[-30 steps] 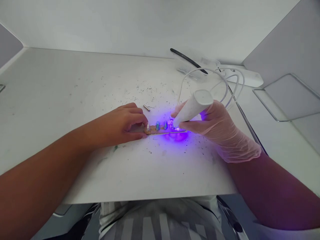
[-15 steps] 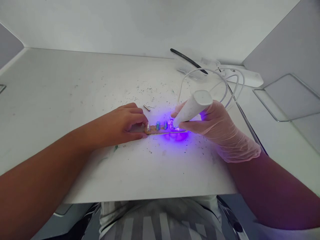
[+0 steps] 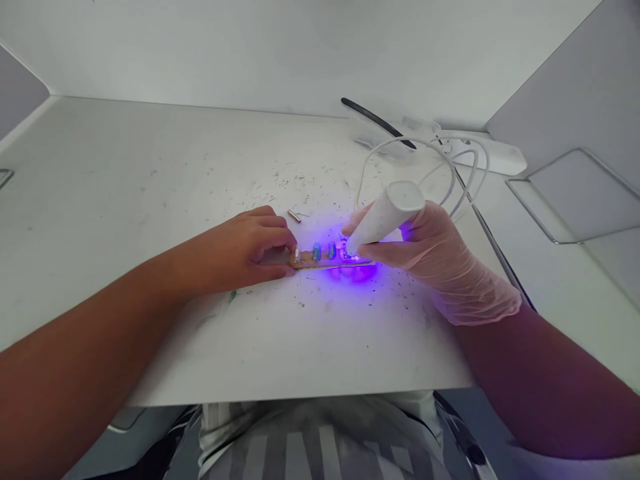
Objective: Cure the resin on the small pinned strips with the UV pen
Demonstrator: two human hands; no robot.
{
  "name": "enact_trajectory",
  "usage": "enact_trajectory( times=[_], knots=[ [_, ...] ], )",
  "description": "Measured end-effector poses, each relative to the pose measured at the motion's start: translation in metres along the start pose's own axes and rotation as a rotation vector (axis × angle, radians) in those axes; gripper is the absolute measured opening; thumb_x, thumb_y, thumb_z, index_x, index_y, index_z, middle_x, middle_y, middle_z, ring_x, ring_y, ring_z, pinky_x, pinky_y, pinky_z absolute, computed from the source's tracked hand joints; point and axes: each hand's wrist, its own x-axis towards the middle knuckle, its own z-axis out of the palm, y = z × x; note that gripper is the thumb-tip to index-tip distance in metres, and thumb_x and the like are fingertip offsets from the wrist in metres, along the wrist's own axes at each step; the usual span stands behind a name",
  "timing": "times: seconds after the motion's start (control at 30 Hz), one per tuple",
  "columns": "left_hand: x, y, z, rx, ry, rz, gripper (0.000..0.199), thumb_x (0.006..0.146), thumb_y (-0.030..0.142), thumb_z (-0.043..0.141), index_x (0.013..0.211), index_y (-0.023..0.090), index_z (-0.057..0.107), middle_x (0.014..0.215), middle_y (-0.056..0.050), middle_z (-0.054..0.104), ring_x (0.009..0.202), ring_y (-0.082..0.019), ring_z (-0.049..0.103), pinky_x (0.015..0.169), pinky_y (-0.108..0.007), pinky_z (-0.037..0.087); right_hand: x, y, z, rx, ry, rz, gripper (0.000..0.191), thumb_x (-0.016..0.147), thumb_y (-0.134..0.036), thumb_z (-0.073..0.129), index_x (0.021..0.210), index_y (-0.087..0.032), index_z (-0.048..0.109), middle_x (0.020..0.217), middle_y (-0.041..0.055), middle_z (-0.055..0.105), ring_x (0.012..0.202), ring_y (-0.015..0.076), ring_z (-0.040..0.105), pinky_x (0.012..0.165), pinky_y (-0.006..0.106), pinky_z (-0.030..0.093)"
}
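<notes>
My bare left hand [image 3: 265,245] pinches the left end of a narrow strip [image 3: 309,265] lying on the white table. Several small nail-like tips stand in a row along the strip, among them a blue-green nail tip [image 3: 317,251] and a clear one near my left fingers. In a thin clear glove, my right hand [image 3: 425,243] is closed around a white handheld UV lamp [image 3: 383,217]. The lamp tilts down to the left, its lower end close over the strip's right end. Violet light spreads there; whether the lamp touches a tip I cannot tell.
A small metal cylinder [image 3: 294,216] lies behind the strip. At the back right are a black curved nail file [image 3: 377,122], clear plastic packets, a looped white cable [image 3: 367,163] and a white device [image 3: 493,155]. Dark specks dot the table [image 3: 125,153]. A wire frame [image 3: 545,233] stands right.
</notes>
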Motion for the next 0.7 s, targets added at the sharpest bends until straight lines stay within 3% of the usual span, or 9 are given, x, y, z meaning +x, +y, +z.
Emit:
enact_trajectory(
  times=[0.7],
  knots=[
    [-0.0002, -0.0001, 0.0008, 0.006, 0.004, 0.004, 0.029, 0.095, 0.048, 0.062, 0.096, 0.024, 0.078, 0.093, -0.006, 0.07, 0.098, -0.023, 0.058, 0.082, -0.035, 0.046, -0.0005, 0.0001, 0.0, -0.008, 0.007, -0.023, 0.015, 0.076, -0.02, 0.084, 0.086, -0.028, 0.077, 0.083, -0.0035, 0.077, 0.081, 0.0191, 0.074, 0.081, 0.037, 0.06]
  ],
)
